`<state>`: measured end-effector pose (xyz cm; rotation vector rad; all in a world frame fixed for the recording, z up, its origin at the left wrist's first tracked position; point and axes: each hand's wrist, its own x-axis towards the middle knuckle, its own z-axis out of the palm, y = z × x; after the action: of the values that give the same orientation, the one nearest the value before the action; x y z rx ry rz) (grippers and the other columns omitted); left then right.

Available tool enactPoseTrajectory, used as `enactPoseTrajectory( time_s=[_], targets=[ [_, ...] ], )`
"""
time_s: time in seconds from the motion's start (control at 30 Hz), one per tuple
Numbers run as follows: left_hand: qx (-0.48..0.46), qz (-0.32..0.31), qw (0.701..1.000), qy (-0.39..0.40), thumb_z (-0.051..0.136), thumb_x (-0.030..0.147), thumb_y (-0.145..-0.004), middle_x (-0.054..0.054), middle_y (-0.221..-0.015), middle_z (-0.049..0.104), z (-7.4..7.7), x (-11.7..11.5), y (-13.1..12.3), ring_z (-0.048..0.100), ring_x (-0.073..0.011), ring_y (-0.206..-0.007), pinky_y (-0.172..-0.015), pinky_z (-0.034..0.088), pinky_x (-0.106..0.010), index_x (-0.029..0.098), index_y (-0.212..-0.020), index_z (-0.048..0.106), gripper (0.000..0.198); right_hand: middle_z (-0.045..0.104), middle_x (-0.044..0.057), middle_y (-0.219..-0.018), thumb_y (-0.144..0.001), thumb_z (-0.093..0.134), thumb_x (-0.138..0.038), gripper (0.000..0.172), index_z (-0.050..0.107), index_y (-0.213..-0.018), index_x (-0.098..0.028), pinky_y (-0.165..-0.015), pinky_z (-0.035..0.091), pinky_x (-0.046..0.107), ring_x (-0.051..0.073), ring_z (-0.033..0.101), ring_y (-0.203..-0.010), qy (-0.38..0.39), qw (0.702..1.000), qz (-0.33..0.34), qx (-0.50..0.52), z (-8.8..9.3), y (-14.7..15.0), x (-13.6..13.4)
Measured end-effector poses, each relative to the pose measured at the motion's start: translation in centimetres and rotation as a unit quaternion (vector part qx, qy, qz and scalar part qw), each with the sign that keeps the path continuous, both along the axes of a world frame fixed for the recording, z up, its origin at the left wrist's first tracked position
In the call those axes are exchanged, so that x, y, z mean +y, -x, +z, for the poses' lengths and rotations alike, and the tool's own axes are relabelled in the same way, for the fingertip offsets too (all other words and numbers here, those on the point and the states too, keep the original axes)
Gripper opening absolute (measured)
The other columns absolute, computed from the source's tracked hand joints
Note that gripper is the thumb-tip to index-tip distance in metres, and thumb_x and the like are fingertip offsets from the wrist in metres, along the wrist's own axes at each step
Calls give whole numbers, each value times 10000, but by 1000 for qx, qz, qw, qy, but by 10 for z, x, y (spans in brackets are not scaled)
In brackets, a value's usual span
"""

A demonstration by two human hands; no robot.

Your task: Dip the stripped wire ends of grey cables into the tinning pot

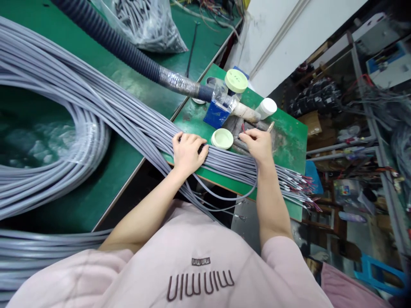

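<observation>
A thick bundle of grey cables (pixel 135 128) runs from a large coil (pixel 86 145) across the green workbench (pixel 285 145). My left hand (pixel 189 154) lies on the bundle, with its fingers curled over the cables. My right hand (pixel 257 145) sits just above the bundle's far stretch, its fingers closed over something small that I cannot make out. A thin red wire (pixel 243 127) shows beside those fingers. The cable ends (pixel 298 186) fan out past the bench edge, with white and red tips. A pale green round lid (pixel 222 138) lies near both hands.
A dark blue corrugated hose (pixel 118 42) ends in a taped clear fitting above a blue box (pixel 216 114). A pale green lid (pixel 236 81), white cap (pixel 266 108) and bag of grey parts (pixel 147 25) stand nearby. Cluttered shelves (pixel 359 128) fill the right side.
</observation>
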<state>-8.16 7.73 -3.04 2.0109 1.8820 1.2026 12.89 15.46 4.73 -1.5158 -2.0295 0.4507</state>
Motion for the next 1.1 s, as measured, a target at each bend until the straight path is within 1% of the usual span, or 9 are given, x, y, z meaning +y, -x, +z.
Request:
enactPoseTrajectory(
  time_s=[0.13,0.33,0.47,0.57,0.7,0.77,0.83,0.97,1.1],
  targets=[
    [3,4,1000,-3,515,343,-887,-36,-968,705,0,-1,0,580,-253,-988,-1048,255,-496,252,-924,678,191,527,11,-659,-743,608,-278,190,633,-580,-183,-627,396,290,152,510,-642,20,998,33,-51,-12,24,7],
    [-1,-1,1000,9,512,343,-887,-35,-983,708,1,0,1,577,-258,-993,-1054,248,-501,255,-928,682,196,532,32,-701,-763,608,-267,198,658,-588,-190,-648,386,320,187,517,-694,30,986,44,-156,-26,35,16],
    [-1,-1,1000,10,506,342,-889,-35,-978,706,1,0,1,574,-258,-990,-1057,244,-503,256,-927,685,202,538,36,-698,-770,598,-272,216,660,-579,-193,-645,386,324,191,509,-687,27,980,46,-194,-29,38,19],
    [-4,-1,1000,8,509,331,-887,-35,-973,706,1,0,1,575,-257,-982,-1056,244,-505,258,-923,687,195,549,36,-687,-768,597,-277,208,662,-587,-199,-639,390,315,189,514,-688,21,982,50,-179,-25,34,19],
    [-8,0,1000,7,522,327,-882,-33,-971,707,2,-1,1,576,-256,-972,-1049,250,-503,258,-910,687,181,557,27,-668,-768,588,-293,217,664,-590,-194,-637,398,307,172,520,-659,-20,993,21,-118,-11,7,20],
    [-8,1,1000,3,523,328,-881,-32,-964,708,2,-1,1,579,-255,-965,-1043,254,-502,258,-904,686,179,547,14,-637,-748,597,-306,214,662,-581,-188,-632,398,305,163,511,-625,-43,995,-18,-91,-7,-15,23],
    [-8,1,1000,-3,521,329,-882,-33,-958,709,1,0,1,582,-256,-965,-1037,257,-501,259,-904,686,180,536,4,-605,-719,610,-311,207,655,-564,-180,-630,397,305,158,503,-600,-57,993,-67,-78,-7,-39,30],
    [-12,1,1000,-9,525,326,-877,-33,-950,713,0,0,1,584,-257,-971,-1034,254,-502,261,-901,686,176,545,7,-589,-682,622,-312,196,658,-551,-170,-628,394,302,164,508,-600,-54,981,-158,-94,-21,-74,46],
    [-9,2,1000,-19,529,330,-877,-35,-941,714,0,1,0,587,-254,-960,-1025,254,-499,260,-892,683,170,583,30,-612,-685,617,-305,190,700,-594,-159,-639,401,302,178,524,-630,-26,969,-209,-133,-39,-84,54]
  ],
)
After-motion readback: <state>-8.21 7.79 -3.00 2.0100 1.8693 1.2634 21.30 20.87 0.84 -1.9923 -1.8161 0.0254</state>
